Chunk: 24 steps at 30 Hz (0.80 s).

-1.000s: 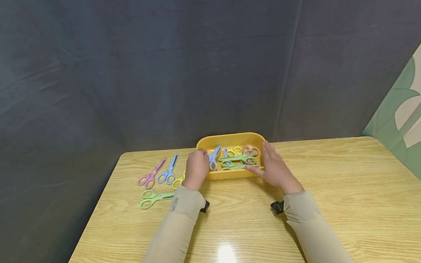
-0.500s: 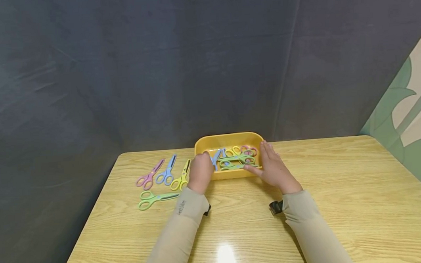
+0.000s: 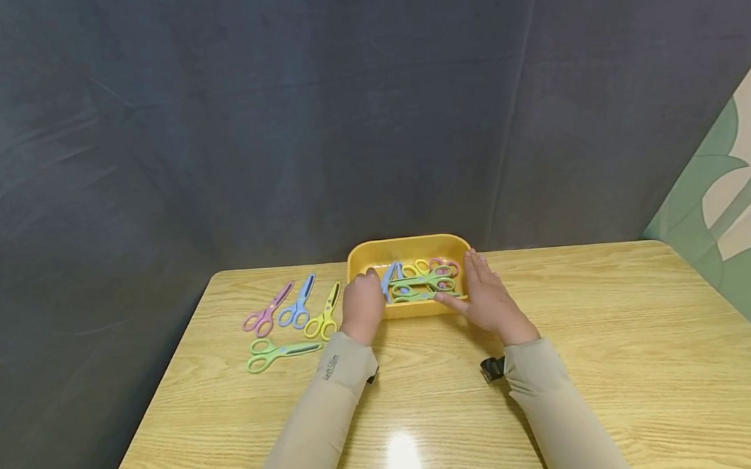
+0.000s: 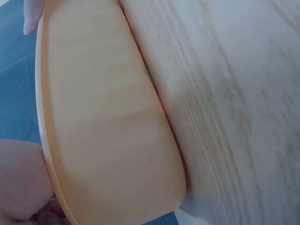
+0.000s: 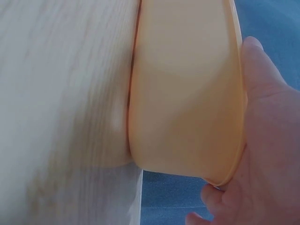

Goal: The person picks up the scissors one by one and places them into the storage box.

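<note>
Dark cloth (image 3: 122,148), hung behind the table (image 3: 610,335) and beside its left edge. Toward the table's far left corner, laid flat and apart: one pair of pink scissors (image 3: 268,313), blades slanting toward the far edge; one pair of blue scissors (image 3: 297,310), similarly slanted; one pair of green scissors (image 3: 280,352), nearer the front edge, blades to the right; one pair of yellow scissors (image 3: 325,318), blades toward the far edge. Left hand (image 3: 363,304), fingers curled, at the left end of the tray; whether it grasps anything cannot be told. One yellow tray (image 3: 408,248), upright at the middle of the table's far edge, containing more scissors in a loose pile: blue blades (image 3: 388,283) just beside the left hand, yellow handles (image 3: 416,268), two green pairs (image 3: 418,280) lying crosswise on top, pink handles (image 3: 455,266) toward the right end. Right hand (image 3: 489,301), spread wide, straight fingers against the tray's right end, thumb on its front rim. Leaf-patterned wall (image 3: 723,181), beyond the table's far right corner.
</note>
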{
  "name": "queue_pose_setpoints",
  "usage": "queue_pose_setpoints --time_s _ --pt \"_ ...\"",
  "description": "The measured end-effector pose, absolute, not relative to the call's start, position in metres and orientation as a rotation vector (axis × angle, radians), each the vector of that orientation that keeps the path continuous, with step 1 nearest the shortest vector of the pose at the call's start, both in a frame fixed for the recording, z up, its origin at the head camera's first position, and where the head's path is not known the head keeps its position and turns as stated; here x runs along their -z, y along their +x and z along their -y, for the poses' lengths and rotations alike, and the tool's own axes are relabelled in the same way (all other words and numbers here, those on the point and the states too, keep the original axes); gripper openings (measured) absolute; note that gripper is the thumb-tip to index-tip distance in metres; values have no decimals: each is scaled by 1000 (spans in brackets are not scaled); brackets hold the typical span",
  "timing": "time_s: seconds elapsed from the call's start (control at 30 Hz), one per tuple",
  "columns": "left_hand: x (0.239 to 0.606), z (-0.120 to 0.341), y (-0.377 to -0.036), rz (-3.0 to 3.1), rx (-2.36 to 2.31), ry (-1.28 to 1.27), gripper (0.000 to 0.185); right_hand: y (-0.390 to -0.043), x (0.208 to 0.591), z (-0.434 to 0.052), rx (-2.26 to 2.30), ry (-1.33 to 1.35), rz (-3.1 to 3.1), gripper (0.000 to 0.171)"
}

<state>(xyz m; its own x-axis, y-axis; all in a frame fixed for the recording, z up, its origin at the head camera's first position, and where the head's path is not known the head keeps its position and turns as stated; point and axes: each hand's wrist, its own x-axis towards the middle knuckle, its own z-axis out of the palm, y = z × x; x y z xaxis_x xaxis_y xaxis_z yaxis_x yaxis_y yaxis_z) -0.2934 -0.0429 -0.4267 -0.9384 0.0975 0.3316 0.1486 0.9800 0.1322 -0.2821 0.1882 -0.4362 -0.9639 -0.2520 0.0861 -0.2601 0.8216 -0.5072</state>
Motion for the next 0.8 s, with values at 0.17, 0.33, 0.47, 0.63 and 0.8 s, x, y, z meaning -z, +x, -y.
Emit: queue_pose_setpoints --time_s 0.17,0.33,0.47,0.63,0.8 --pt "428 41 -295 2816 214 -176 10 -283 438 -188 -827 420 2981 109" --pt "427 38 -296 2844 231 -166 13 -284 439 -189 -826 424 2983 109" --pt "427 36 -298 2867 241 -162 16 -285 440 -189 -827 423 2986 109" --pt "428 36 -299 2895 247 -155 17 -286 440 -189 -822 426 2992 110" --pt "427 35 -301 2933 264 -154 18 -286 440 -188 -821 423 2995 109"
